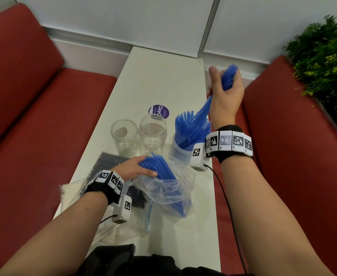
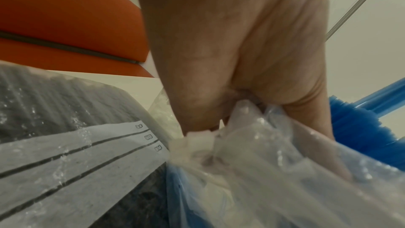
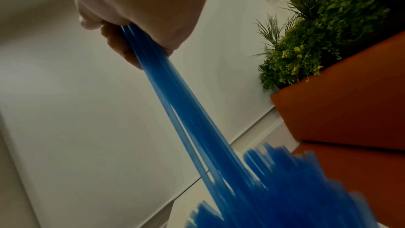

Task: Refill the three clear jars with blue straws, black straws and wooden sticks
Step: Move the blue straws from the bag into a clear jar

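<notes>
Three clear jars stand in a row on the white table (image 1: 159, 80). The left jar (image 1: 124, 136) and the middle jar (image 1: 153, 134) hold no straws; the right jar (image 1: 183, 150) is packed with blue straws (image 1: 189, 130). My right hand (image 1: 224, 92) is raised above the right jar and grips a bundle of blue straws (image 3: 175, 103), whose lower ends reach down among those in the jar. My left hand (image 1: 135, 169) grips the mouth of a clear plastic bag (image 1: 169, 188) with blue straws (image 1: 159, 166) sticking out of it. In the left wrist view its fingers pinch the bag's plastic (image 2: 230, 136).
A bag of black straws (image 1: 111, 164) lies under my left wrist, and a pale packet (image 1: 72, 192) lies at the table's near left edge. A purple round sticker (image 1: 159, 112) sits behind the jars. Red benches (image 1: 34, 116) flank the table; a green plant (image 1: 323, 56) stands at right.
</notes>
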A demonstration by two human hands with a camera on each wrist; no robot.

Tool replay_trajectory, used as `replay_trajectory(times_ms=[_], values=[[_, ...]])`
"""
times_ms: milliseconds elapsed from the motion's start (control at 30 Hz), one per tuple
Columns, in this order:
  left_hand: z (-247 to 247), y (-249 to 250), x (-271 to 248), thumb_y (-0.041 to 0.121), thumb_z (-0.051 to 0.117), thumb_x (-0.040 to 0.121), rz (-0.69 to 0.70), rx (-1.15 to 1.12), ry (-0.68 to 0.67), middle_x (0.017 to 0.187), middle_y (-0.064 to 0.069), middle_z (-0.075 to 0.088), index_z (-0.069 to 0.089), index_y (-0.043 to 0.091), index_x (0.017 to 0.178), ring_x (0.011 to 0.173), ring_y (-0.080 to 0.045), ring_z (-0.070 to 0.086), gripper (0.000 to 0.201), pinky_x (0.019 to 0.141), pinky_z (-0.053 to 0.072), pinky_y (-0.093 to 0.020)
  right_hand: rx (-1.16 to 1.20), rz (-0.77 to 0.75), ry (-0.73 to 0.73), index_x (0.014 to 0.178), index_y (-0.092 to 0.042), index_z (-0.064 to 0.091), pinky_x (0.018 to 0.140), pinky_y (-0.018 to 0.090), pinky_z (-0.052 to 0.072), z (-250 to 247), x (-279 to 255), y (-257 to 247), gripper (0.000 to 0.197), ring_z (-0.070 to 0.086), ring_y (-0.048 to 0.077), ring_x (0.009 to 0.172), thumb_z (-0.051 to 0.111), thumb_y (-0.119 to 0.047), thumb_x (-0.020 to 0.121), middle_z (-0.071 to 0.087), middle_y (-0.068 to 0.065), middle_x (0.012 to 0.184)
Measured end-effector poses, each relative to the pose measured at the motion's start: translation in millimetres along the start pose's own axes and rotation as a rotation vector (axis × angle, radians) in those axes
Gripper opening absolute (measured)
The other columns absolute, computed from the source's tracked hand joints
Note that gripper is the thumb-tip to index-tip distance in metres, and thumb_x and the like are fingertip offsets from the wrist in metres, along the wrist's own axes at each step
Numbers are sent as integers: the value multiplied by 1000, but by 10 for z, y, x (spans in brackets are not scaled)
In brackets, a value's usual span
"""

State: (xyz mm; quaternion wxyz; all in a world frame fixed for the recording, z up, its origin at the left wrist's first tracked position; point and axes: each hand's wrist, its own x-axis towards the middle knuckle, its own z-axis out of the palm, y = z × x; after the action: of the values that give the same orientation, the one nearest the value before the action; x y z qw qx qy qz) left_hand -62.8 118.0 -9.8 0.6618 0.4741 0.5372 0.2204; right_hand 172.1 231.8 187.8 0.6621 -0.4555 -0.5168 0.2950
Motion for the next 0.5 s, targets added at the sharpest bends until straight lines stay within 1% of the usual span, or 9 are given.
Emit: replay_trajectory(times_ms=[100, 200, 267, 300, 333, 400, 433, 467, 500], values=[[2, -3, 3, 42, 95, 60, -9, 4, -2, 120, -1, 73, 65, 25, 129, 117, -22, 67, 77, 109, 45, -50, -43, 61, -50, 74, -32, 51, 60, 33, 46, 8, -57, 156, 30, 49, 16, 58, 75, -39, 90, 53, -5, 62], [5, 16, -8, 44, 95, 58, -11, 12, 11, 119, 1, 73, 64, 27, 129, 115, -21, 67, 79, 108, 46, -50, -128, 162, -91, 76, -20, 50, 64, 29, 49, -35, -150, 414, 30, 52, 14, 59, 73, -31, 92, 56, 5, 65], [5, 31, -22, 41, 94, 59, -5, 6, 6, 116, 1, 74, 67, 26, 125, 113, -21, 69, 73, 107, 47, -50, -179, 222, -167, 81, -16, 53, 72, 32, 54, -79, -201, 545, 25, 58, 14, 66, 73, -25, 92, 62, 12, 73], [4, 36, -28, 40, 94, 60, 0, 1, 1, 116, 0, 75, 67, 25, 124, 112, -21, 69, 71, 107, 47, -50, -200, 229, -190, 84, -16, 55, 76, 32, 54, -94, -213, 575, 21, 61, 13, 71, 73, -22, 91, 65, 12, 79], [4, 38, -34, 39, 94, 60, 3, -7, -2, 116, -1, 75, 68, 24, 124, 112, -21, 69, 70, 107, 47, -50, -209, 215, -188, 87, -19, 57, 78, 28, 53, -105, -209, 579, 17, 61, 10, 75, 74, -19, 89, 67, 9, 84], [4, 34, -43, 36, 94, 61, 7, -26, -6, 116, -2, 75, 68, 22, 123, 112, -22, 69, 69, 108, 47, -50, -220, 128, -129, 96, -28, 60, 76, 20, 51, -97, -153, 527, 21, 58, 1, 76, 73, -14, 87, 65, -6, 85], [4, 28, -44, 35, 94, 61, 8, -30, -8, 116, -3, 75, 68, 22, 124, 112, -22, 69, 69, 108, 47, -50, -234, 70, -104, 101, -28, 61, 77, 21, 50, -83, -115, 484, 23, 58, -1, 76, 70, -11, 87, 64, -11, 84], [7, 23, -44, 35, 94, 62, 7, -30, -10, 117, -3, 74, 68, 22, 124, 112, -22, 69, 69, 108, 47, -50, -252, 16, -93, 104, -25, 62, 79, 22, 51, -66, -79, 441, 23, 59, -1, 78, 66, -8, 88, 64, -13, 84], [11, 16, -42, 36, 94, 62, 7, -26, -11, 117, -3, 74, 67, 22, 125, 112, -22, 69, 70, 108, 47, -50, -280, -33, -94, 106, -21, 64, 83, 25, 52, -47, -57, 406, 22, 60, 0, 83, 62, -7, 90, 66, -11, 87]])
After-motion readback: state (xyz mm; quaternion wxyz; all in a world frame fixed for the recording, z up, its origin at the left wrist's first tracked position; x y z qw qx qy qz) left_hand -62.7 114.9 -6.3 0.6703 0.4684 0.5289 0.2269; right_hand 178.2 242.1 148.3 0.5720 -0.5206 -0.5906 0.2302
